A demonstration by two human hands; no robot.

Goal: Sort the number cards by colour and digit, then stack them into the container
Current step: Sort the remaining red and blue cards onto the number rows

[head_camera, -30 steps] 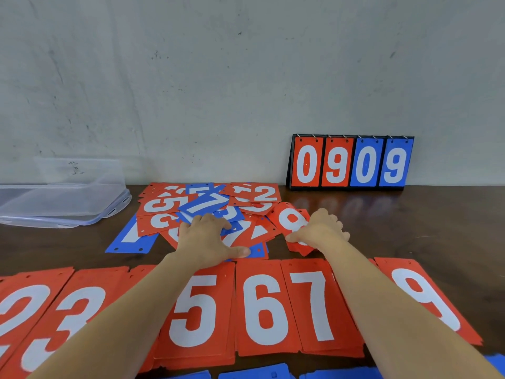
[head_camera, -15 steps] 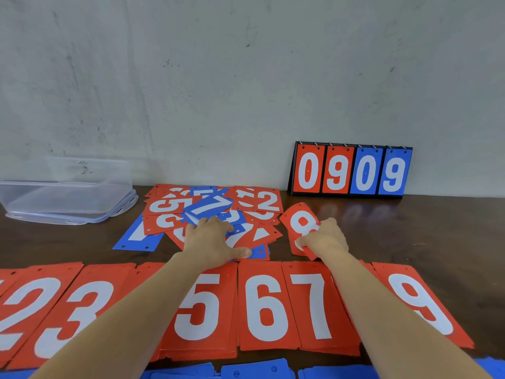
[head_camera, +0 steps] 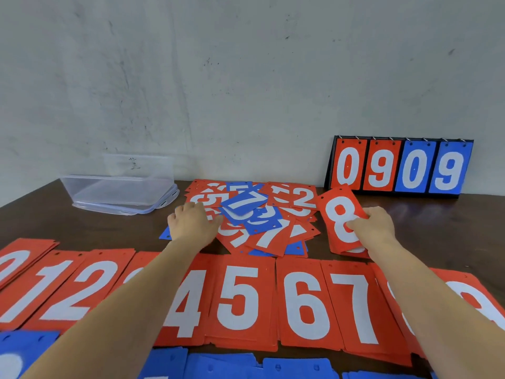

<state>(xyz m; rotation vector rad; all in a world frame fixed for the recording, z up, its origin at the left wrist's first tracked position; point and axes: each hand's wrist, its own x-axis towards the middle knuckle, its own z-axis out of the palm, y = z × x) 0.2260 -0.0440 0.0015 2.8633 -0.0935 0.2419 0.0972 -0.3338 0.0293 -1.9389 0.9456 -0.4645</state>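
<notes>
At the far left, against the scuffed grey wall, a clear plastic container [head_camera: 139, 168] with rounded corners stands on the dark brown wooden table [head_camera: 437, 228]; no cards show in it. Along the near edge runs a row of red cards [head_camera: 237, 294], flat, matte rectangles with punched holes and bold white digits. They read 0, 1, 2, then 4, 5, 6, 7 and, past the right forearm, part of a 9. The forearms hide the cards in the gaps. Blue cards [head_camera: 295, 369] of the same make lie closer in, at the bottom edge. The left hand [head_camera: 192, 224] is stretched forward, palm down, its loosely spread fingers resting on the left edge of the unsorted pile [head_camera: 273, 233] and grasping nothing. That pile is a jumble of overlapping red and blue cards in the middle of the table, with a blue 7 card [head_camera: 244, 202] tilted on top and a red 2 [head_camera: 303, 198] at its far right. Just right of the pile, the right hand [head_camera: 375, 227] holds the red 8 card [head_camera: 338, 214], thumb pressed on its face and fingers curled behind; whether more cards lie beneath it is unclear. At the far right a black flip scoreboard [head_camera: 399, 166] leans by the wall, its ring-hung cards reading 0 9 in red and 0 9 in blue.
</notes>
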